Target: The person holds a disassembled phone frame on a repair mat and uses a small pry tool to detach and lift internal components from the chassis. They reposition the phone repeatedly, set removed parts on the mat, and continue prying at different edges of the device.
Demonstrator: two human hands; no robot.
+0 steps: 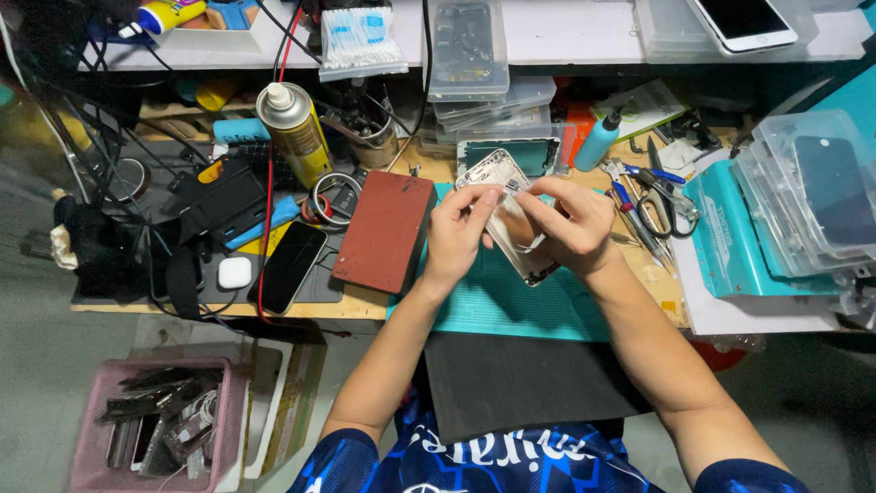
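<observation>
We hold phone frame point(507, 212) in both hands above green mat point(511, 301), mid-bench. Left hand point(459, 230) clamps frame's left edge, thumb on top face. Right hand point(564, 225) pinches thin pale strip point(527, 245) lying on frame, fingers closed on it. Frame's long axis runs diagonal: far end up-left toward clear boxes point(470, 55), near end down-right under our right palm. Right hand nearer strip; left nearer far end. Red block point(385, 233) just left; scissors point(664, 203) right.

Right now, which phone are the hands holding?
The silvery phone frame over the teal mat, gripped by the left hand and right hand. The black phone lies untouched beside the red block.
</observation>
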